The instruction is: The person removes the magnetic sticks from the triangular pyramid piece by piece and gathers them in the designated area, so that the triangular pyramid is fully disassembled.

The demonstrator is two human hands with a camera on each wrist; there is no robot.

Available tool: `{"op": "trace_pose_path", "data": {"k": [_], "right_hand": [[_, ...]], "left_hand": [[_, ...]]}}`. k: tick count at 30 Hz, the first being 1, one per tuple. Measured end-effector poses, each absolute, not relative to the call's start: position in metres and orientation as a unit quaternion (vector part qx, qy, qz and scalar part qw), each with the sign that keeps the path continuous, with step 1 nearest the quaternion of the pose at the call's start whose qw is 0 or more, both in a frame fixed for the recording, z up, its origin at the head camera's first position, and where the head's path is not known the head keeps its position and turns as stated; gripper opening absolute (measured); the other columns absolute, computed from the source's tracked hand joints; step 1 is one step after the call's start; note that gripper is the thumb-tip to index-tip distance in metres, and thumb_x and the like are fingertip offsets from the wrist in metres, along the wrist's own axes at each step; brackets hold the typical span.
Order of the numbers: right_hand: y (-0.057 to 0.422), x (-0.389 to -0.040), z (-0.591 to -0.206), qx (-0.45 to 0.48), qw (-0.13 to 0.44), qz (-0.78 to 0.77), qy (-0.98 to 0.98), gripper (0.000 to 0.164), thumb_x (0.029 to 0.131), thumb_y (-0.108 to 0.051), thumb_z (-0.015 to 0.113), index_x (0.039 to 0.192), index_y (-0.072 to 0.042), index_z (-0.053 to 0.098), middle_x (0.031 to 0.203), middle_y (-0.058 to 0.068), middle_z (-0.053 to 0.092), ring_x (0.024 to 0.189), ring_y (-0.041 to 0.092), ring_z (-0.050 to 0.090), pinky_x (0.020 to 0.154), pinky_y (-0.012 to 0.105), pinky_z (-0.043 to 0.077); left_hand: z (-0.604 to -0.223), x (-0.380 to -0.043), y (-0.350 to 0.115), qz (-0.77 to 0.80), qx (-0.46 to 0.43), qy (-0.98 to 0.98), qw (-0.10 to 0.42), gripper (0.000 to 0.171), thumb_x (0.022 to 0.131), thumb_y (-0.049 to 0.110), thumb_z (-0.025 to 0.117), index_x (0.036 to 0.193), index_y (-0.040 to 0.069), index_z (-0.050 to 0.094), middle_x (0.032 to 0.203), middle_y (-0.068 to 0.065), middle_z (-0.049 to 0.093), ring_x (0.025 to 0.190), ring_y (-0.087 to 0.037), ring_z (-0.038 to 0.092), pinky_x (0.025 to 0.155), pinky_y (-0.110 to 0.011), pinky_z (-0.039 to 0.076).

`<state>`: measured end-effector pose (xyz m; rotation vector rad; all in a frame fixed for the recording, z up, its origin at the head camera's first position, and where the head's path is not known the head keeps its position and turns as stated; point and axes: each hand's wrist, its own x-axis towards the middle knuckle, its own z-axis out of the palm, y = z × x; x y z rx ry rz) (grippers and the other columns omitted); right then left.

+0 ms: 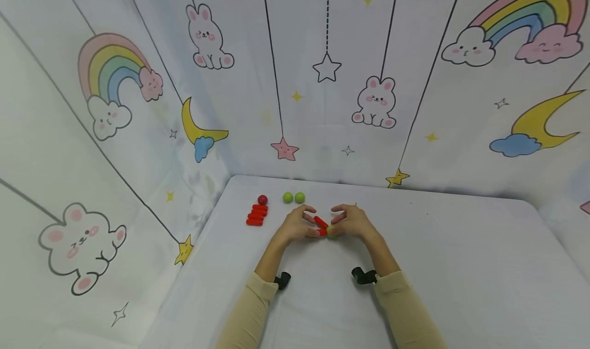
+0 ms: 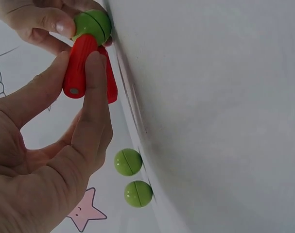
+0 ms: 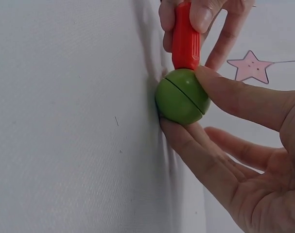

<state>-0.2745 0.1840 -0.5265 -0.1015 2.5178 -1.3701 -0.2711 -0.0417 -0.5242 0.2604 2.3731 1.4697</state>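
Observation:
Between thumb and fingers, my left hand [image 1: 294, 227] pinches a short red rod [image 2: 77, 73], which has a small grey disc on its near end. The rod's other end touches a green ball [image 3: 182, 96] with a dark seam. My right hand [image 1: 354, 222] grips this ball with its thumb and fingers, just above or on the table; I cannot tell which. A second red rod [image 1: 320, 222] slants away from the ball between the hands. In the left wrist view it lies partly hidden behind the left fingers.
Two more green balls [image 1: 288, 197] sit side by side behind the left hand. Left of them are a red ball [image 1: 262, 199] and a stacked row of several red rods [image 1: 257, 215]. The white table [image 1: 451, 267] meets a patterned cloth backdrop [image 1: 322, 113].

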Motion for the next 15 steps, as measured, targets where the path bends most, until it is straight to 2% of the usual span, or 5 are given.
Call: {"op": "trace_pose_path", "data": {"k": [7,15], "right_hand": [[0.184,-0.276,-0.526,-0.039,0.140,-0.454,0.879,0.076,0.076,-0.016,0.093,0.142,-0.004,0.060,0.108,0.009,0.077,0.092,0.022,0.070,0.078,0.036,0.057],[0.184,-0.274,-0.530,-0.033,0.148,-0.465,0.872,0.074,0.076,-0.012,0.093,0.143,-0.005,0.060,0.106,0.007,0.075,0.088,0.020,0.070,0.076,0.035,0.058]], "left_hand": [[-0.518,-0.272,-0.064,0.543,0.077,0.816,0.181,0.066,0.083,0.005,0.086,0.143,0.004,0.056,0.126,-0.020,0.065,0.095,-0.025,0.068,0.082,-0.037,0.061],[-0.511,-0.270,-0.089,0.564,0.064,0.804,0.178,0.070,0.085,0.006,0.085,0.147,0.002,0.053,0.135,-0.026,0.059,0.090,-0.024,0.073,0.084,-0.037,0.062]]}}
